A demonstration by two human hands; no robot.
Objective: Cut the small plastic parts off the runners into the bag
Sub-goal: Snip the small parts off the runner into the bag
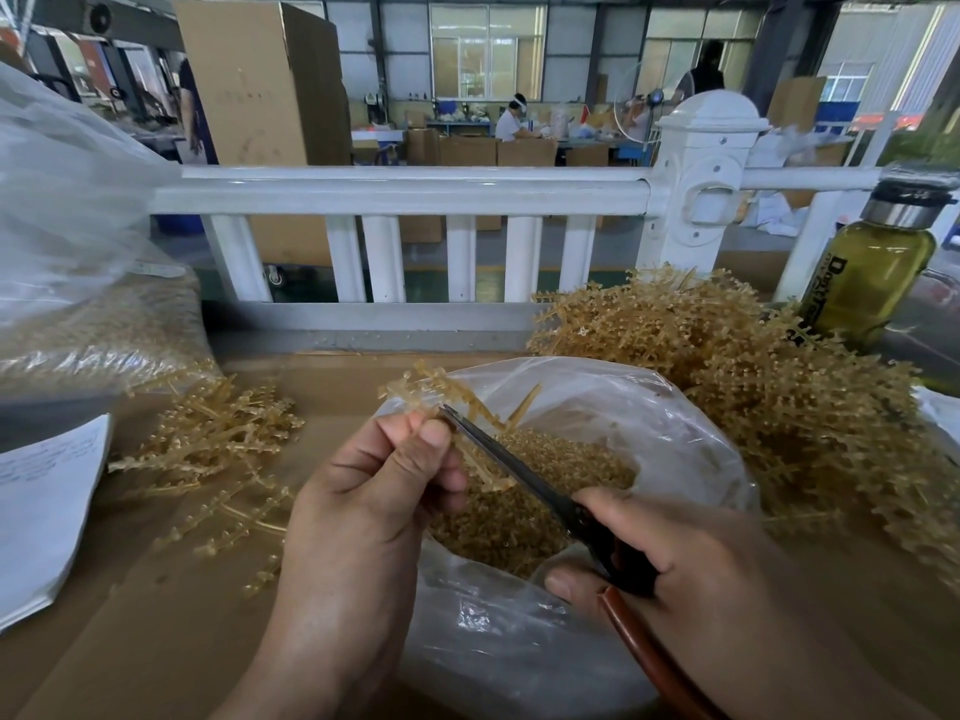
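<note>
My left hand [379, 491] pinches a tan plastic runner [441, 389] with small parts on it, held above the open clear plastic bag [675, 439]. My right hand [670, 558] grips scissors [524, 472] with dark blades and brown handles; the blades lie against the runner beside my left fingers. Inside the bag sits a heap of small tan cut parts [524, 511]. A large pile of uncut runners [753, 387] lies at the right. A smaller scatter of runners [218, 439] lies at the left.
Everything rests on a brown cardboard surface [156, 615]. A big clear bag [78, 283] filled with tan parts stands at the left, with white paper [41, 511] below it. A bottle of green liquid [872, 267] stands at the right. A white railing [405, 194] runs behind.
</note>
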